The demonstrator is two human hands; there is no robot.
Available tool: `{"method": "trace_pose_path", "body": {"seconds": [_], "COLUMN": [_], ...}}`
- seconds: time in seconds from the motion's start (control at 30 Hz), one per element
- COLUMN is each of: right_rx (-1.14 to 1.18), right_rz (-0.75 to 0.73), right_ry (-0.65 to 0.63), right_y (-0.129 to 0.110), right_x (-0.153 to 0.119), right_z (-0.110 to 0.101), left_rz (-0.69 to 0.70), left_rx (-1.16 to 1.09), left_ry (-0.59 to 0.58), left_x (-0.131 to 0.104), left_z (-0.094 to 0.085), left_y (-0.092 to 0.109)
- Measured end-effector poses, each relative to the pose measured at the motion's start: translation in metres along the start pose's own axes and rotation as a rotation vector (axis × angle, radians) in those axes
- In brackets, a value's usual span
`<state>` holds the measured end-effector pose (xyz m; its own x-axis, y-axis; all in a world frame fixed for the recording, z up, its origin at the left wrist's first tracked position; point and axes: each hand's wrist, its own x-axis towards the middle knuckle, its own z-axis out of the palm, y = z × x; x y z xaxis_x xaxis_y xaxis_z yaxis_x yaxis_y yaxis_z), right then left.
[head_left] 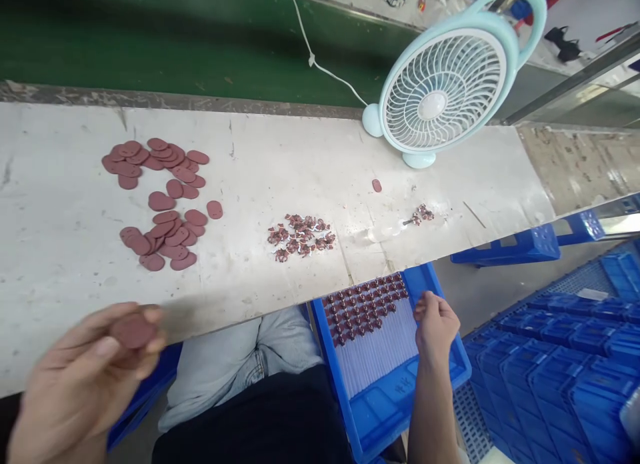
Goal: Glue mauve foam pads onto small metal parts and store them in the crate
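Observation:
My left hand, at the lower left over the table's front edge, grips a reddish-brown oval disc between thumb and fingers. Further back lie loose piles of similar discs, among them an upper pile and a lower pile. My right hand is curled closed above the right side of a blue tray; whatever its fingers may hold is hidden. Rows of small dark reddish parts fill the far portion of the tray's ridged white liner. A cluster of small reddish-brown pieces lies mid-table.
A light-blue fan stands at the table's back right, its white cord running behind. Near it are a single disc, a few small pieces and a thin stick. Blue crates are stacked on the right.

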<state>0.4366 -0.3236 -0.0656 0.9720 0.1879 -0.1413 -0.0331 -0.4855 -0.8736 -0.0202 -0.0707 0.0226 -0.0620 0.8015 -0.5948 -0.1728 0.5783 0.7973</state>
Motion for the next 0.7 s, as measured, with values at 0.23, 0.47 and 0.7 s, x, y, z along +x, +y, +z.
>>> {"method": "trace_pose_path", "body": {"seconds": [0.23, 0.47, 0.7], "right_rx": [0.546, 1.761, 1.603], "right_rz": [0.200, 0.983, 0.710], "right_ry": [-0.497, -1.069, -0.979], "right_y": [-0.103, -0.137, -0.168], "right_x": [-0.060, -0.036, -0.049], "right_z": [0.057, 0.133, 0.122], "left_rz": [-0.201, -0.343, -0.287], "left_rx": [-0.218, -0.395, -0.424], "left_ry": [-0.512, -0.665, -0.709], "left_x": [-0.041, -0.051, -0.053], "left_z": [0.067, 0.088, 0.087], "left_y": [-0.029, -0.048, -0.045]}}
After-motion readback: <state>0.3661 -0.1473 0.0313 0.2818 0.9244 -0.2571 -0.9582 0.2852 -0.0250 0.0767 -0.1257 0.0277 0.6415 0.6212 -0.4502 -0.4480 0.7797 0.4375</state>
